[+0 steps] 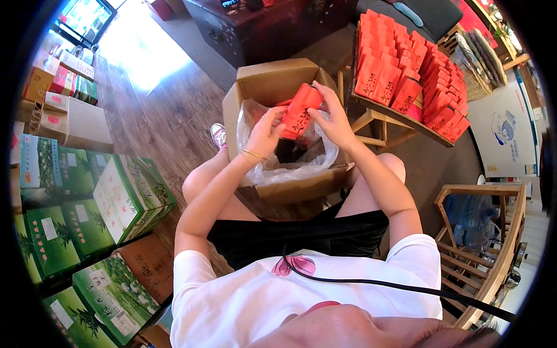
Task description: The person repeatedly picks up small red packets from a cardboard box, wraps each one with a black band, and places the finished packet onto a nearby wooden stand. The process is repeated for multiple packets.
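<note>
Between my two hands is a red packet [300, 111] with black writing, tilted above an open cardboard box [300, 187]. My left hand [265, 132] grips its lower left end. At its upper right edge, my right hand [331, 114] has its fingers and thumb on the packet. A clear plastic liner [300, 172] spills over the box rim. Some red packets show inside the box, partly hidden behind my hands and the liner. The box stands on the floor between my knees.
At the right, a wooden tray [400, 114] on a wooden stand holds rows of red packets [383, 56]. Green cartons [95, 300] are stacked along the left. A wooden chair [478, 256] stands at lower right, and a dark chest [270, 30] beyond the box. A black cable [370, 282] crosses my shirt.
</note>
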`<state>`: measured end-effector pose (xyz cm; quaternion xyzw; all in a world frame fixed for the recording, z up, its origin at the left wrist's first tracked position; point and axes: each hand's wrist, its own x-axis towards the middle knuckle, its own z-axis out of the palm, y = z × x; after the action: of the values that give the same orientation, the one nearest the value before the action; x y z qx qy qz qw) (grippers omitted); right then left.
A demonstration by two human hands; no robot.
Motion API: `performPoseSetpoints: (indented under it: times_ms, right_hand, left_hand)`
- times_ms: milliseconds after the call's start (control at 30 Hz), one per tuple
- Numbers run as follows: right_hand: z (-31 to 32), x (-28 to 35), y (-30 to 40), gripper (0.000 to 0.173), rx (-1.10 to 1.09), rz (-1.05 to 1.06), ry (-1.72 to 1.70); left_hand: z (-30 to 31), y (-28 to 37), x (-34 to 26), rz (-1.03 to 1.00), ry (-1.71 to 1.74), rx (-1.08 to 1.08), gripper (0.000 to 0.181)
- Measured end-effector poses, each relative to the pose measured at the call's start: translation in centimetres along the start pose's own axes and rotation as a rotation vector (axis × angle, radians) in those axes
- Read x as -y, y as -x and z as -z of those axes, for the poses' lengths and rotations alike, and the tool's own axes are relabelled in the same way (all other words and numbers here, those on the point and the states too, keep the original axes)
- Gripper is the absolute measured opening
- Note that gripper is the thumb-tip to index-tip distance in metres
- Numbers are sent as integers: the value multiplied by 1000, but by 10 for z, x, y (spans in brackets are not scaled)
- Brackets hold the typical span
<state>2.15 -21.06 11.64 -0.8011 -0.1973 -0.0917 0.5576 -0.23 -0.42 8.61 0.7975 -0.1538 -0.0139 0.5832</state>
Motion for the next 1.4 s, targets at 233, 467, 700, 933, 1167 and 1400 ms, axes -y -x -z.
performPoseSetpoints:
  times_ms: [233,467,700,933,1167,1400]
  right_hand:
    - [5,-5,1,35,19,-180,-250]
    - [13,-7,-3,27,-51,164,254]
    - [27,9,-3,29,574,-242,-188]
    - [15,-1,9,42,814,-268,74]
    - [20,0,0,45,605,-259,-266]
    - [21,-30,9,37,571,-295,129]
  left_hand:
    - [9,-17,16,106,29,-60,27]
    - [8,-18,-2,-36,-251,59,49]
    - [21,-15,15,71,24,277,49]
    - [22,-11,16,-157,-247,340,44]
    - [66,-1,0,-129,-455,442,40]
    - [120,43,-74,53,-360,83,46]
